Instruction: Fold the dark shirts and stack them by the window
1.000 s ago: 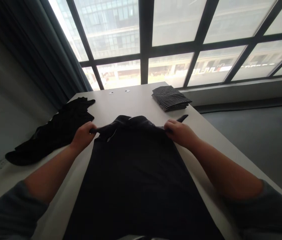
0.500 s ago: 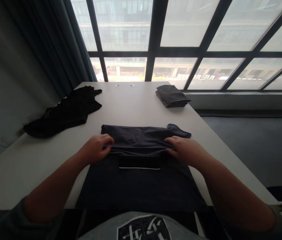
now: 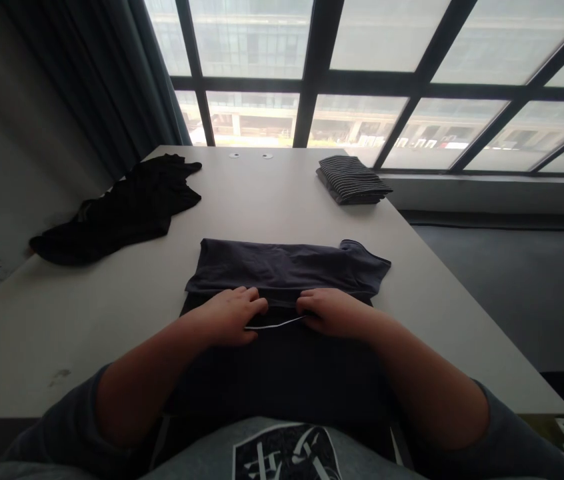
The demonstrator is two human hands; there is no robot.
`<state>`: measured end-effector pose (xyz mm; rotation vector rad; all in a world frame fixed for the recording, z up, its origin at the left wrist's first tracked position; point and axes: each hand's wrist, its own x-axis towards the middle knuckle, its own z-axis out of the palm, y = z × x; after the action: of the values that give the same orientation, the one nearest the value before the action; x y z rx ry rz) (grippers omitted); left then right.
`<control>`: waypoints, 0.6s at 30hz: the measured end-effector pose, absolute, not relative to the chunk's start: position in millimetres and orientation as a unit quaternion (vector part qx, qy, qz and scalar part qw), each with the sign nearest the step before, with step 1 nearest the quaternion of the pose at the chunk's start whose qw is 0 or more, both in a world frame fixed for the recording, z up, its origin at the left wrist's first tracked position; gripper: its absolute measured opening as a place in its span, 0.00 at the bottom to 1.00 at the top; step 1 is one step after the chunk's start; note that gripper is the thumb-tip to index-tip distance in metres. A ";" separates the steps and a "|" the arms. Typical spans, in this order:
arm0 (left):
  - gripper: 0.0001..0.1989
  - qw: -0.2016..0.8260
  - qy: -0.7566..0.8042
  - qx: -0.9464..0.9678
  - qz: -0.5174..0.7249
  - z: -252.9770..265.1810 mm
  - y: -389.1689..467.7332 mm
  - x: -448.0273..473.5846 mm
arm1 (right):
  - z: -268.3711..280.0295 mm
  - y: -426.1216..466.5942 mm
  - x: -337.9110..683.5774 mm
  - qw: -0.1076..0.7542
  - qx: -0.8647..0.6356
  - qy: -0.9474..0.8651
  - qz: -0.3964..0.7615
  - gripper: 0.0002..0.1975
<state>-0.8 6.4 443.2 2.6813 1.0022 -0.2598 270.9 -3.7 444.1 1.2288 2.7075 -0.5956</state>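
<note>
A dark grey-blue shirt (image 3: 282, 261) lies on the table in front of me, its far part folded over and a sleeve sticking out at the right. Across its middle is a black panel whose white-trimmed edge bows slightly between my hands. My left hand (image 3: 237, 315) is closed at the left end of that edge, its fingers curled on the cloth. At the right end, my right hand (image 3: 329, 312) pinches the cloth the same way. The shirt's near part is very dark and reaches the table's front edge.
A crumpled black garment (image 3: 132, 210) lies at the table's (image 3: 87, 313) left side. Toward the back right sits a folded striped garment (image 3: 355, 181). Two small white round fittings are set near the far edge. Beyond are windows and a dark curtain (image 3: 127, 80).
Both hands have moved inward and nearer to me, from the folded part's sides to the white-trimmed edge. That edge was straight and now bends. The view has tilted slightly down.
</note>
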 end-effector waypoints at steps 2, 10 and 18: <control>0.12 0.117 0.347 0.926 -0.090 440.8 6.6 0.8 | 441.0 0.9 275.5 0.037 0.407 0.885 -0.222 0.04; 0.05 0.136 0.513 0.846 -0.057 441.9 11.3 -3.3 | 447.0 -1.6 279.2 0.027 0.517 0.823 -0.235 0.06; 0.07 0.134 0.551 0.819 -0.091 445.6 4.1 -0.6 | 455.9 -11.1 274.1 0.115 0.572 0.791 -0.183 0.09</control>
<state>-0.6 4.1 445.6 2.3727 1.5975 -0.2633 274.1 -11.1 455.9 1.6751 2.3185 -0.5361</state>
